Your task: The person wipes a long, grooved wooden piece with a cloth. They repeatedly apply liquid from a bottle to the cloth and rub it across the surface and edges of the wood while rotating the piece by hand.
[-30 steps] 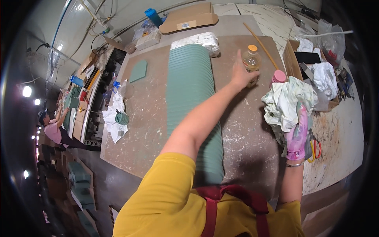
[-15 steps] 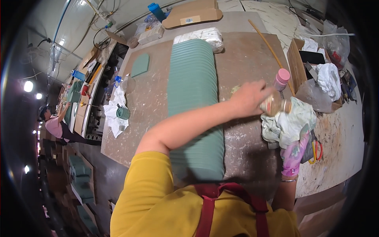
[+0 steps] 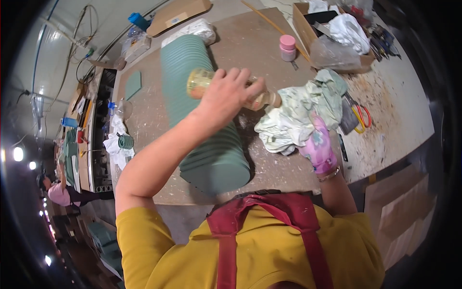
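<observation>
Bottle [image 3: 196,85] hangs sideways, partly over the ribbed green stack [image 3: 214,166], left hand [image 3: 224,96] closed around its middle, seemingly to point the neck toward the crumpled rag [image 3: 296,115]; gloved right hand [image 3: 319,149] supports that, finger closure hidden.

From head height, one wide fisheye view looks down on the worktable [image 3: 404,111] close below.

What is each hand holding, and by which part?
The left hand holds the bottle around its middle; the gloved right hand holds the crumpled cloth by its near edge.
</observation>
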